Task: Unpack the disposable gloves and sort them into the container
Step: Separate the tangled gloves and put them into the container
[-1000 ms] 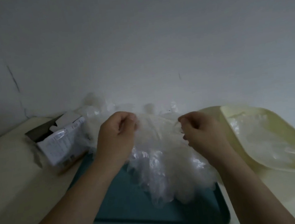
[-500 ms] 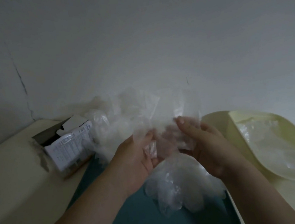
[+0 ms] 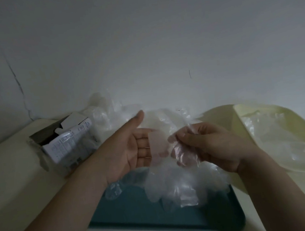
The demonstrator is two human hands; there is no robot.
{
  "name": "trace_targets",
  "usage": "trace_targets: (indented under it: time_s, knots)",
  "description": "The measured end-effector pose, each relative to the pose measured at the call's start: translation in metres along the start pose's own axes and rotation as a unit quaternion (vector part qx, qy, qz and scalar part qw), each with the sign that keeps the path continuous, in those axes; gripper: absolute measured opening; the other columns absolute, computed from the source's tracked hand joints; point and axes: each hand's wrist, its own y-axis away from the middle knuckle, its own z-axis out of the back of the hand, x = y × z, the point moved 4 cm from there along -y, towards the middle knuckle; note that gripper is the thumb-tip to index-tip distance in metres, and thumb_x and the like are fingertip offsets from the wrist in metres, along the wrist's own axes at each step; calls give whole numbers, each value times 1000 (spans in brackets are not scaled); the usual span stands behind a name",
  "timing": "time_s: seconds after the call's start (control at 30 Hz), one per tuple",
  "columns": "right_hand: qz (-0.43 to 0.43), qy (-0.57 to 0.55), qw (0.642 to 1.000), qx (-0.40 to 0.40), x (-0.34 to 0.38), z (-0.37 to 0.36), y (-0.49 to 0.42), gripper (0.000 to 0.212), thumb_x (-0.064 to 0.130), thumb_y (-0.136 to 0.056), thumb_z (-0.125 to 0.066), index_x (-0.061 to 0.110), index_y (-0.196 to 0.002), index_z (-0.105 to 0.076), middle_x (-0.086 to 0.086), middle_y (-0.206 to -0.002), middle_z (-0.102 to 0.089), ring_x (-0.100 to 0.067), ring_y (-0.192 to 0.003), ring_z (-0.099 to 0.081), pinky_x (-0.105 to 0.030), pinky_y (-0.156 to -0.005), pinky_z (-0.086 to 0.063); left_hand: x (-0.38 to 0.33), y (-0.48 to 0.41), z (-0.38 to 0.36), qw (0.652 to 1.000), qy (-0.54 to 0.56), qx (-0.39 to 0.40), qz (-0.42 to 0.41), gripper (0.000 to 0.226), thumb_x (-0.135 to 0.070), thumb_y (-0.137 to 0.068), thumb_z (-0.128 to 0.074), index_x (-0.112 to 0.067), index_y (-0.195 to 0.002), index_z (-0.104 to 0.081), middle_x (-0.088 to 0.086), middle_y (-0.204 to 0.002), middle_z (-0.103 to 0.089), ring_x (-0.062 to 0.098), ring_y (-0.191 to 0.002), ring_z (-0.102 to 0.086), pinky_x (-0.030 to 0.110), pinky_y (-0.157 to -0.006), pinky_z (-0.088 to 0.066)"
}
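A heap of clear disposable gloves (image 3: 177, 186) lies on a teal tray (image 3: 140, 213) and spills back toward the wall. Above it my right hand (image 3: 214, 144) pinches one thin clear glove (image 3: 182, 151) between thumb and fingers. The film drapes down between both hands. My left hand (image 3: 131, 150) is turned palm up with the thumb spread away and the fingers straight, their tips under the glove's edge. The pale yellow container (image 3: 243, 116) sits at the right, tilted, with several flat gloves (image 3: 281, 138) inside. The opened glove box (image 3: 65, 144) lies on its side at the left.
All of this rests on a cream counter (image 3: 12, 178) against a plain wall with a crack at the left. The box mouth faces the glove heap. Bare counter shows to the left of the tray and in front of it.
My hands have moved apart. The left hand has let go and spread open, and the right hand now holds a single glove lower, drawn out of the raised bunch.
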Motion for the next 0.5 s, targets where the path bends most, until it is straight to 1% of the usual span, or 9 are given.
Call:
trace_targets:
  time_s: [0.07, 0.13, 0.17, 0.2, 0.3, 0.37, 0.43, 0.47, 0.5]
  knots:
    - [-18, 1, 1000, 14, 1, -1, 1, 38, 26, -89, -64, -3, -112, -71, -28, -94, -74, -30, -69, -71, -37, -63, -61, 0, -2, 4, 999, -21, -22, -40, 34, -28, -90, -69, -2, -112, -72, 21, -105, -76, 30, -88, -77, 37, -75, -64]
    - [2, -27, 999, -34, 3, 2, -1, 35, 29, -94, -62, -3, -108, -69, -25, -89, -74, -30, -63, -69, -35, -59, -59, 4, -7, 12, 997, -18, -50, -64, 8, -6, -89, -69, -4, -97, -72, 16, -92, -74, 25, -79, -73, 36, -75, -64]
    - [14, -48, 996, -75, 3, 5, -3, 32, 29, -98, -61, -2, -105, -69, -23, -86, -73, -30, -61, -68, -35, -58, -59, 6, -9, 14, 996, -16, -52, -68, 6, -2, -90, -67, -6, -90, -71, 15, -89, -73, 25, -77, -72, 39, -80, -62]
    - [24, -72, 991, -113, 3, 9, -4, 31, 29, -100, -60, 0, -102, -70, -22, -84, -72, -29, -60, -67, -36, -58, -59, 8, -10, 14, 996, -19, -51, -67, 13, 0, -93, -63, -9, -85, -70, 15, -87, -73, 26, -76, -72, 42, -81, -59]
    - [31, -141, 975, -169, 1, 13, -7, 38, 36, -103, -57, 0, -103, -70, -20, -87, -72, -28, -66, -71, -38, -63, -62, 10, -9, 11, 996, -25, -44, -68, 21, 4, -97, -57, -9, -84, -68, 19, -90, -70, 28, -76, -68, 34, -61, -59]
    - [23, -166, 976, -141, 0, 11, -7, 51, 50, -98, -57, 2, -111, -69, -16, -96, -76, -27, -81, -76, -40, -72, -62, 11, -9, 6, 995, 18, -54, -81, 17, 2, -96, -60, -9, -86, -68, 17, -86, -70, 27, -76, -70, 31, -58, -59]
    - [10, -167, 982, -89, -1, 3, -7, 61, 59, -87, -60, 8, -120, -69, -7, -105, -79, -23, -94, -77, -36, -76, -63, 11, -10, 0, 989, 89, -67, -99, 7, -4, -92, -68, -10, -88, -68, 12, -83, -72, 21, -74, -74, 35, -66, -60]
    - [14, -177, 982, -70, -1, 0, -8, 59, 55, -86, -64, 7, -120, -70, -8, -109, -78, -23, -96, -76, -34, -75, -63, 10, -10, -3, 985, 109, -69, -117, 4, -8, -87, -72, -9, -90, -69, 11, -85, -74, 21, -76, -74, 38, -71, -60]
    - [28, -199, 978, -58, 0, -4, -8, 50, 45, -87, -67, 5, -116, -71, -12, -111, -75, -26, -96, -74, -34, -74, -63, 9, -9, -8, 982, 109, -72, -133, 11, -9, -85, -73, -7, -95, -70, 12, -88, -75, 22, -78, -75, 38, -72, -60]
